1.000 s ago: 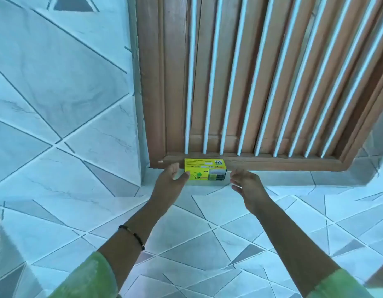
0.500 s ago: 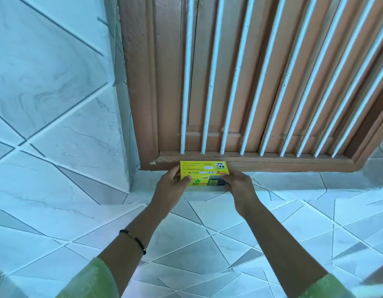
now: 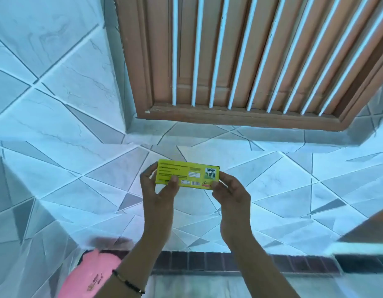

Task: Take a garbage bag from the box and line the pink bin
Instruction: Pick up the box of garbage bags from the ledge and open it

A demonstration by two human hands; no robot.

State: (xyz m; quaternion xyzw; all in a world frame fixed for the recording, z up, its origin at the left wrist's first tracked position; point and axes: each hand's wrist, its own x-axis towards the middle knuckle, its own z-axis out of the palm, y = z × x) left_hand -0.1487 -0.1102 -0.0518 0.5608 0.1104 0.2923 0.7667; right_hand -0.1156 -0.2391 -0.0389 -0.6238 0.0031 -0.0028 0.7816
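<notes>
The yellow box [image 3: 188,176] of garbage bags is held up in front of the tiled wall [image 3: 57,104], below the wooden window frame [image 3: 240,117] with its white bars [image 3: 216,52]. It lies lengthwise between both hands, its printed face with text and barcodes turned toward the camera. The left hand [image 3: 158,188] is closed around the left end, thumb pressed on the front face and fingers curled behind. The right hand [image 3: 229,194] pinches the lower right corner, thumb on the front. A dark beaded bracelet [image 3: 128,282] circles the left wrist. The pink bin [image 3: 89,276] shows at the lower left, partly behind the left forearm, well below the box and blurred.
</notes>
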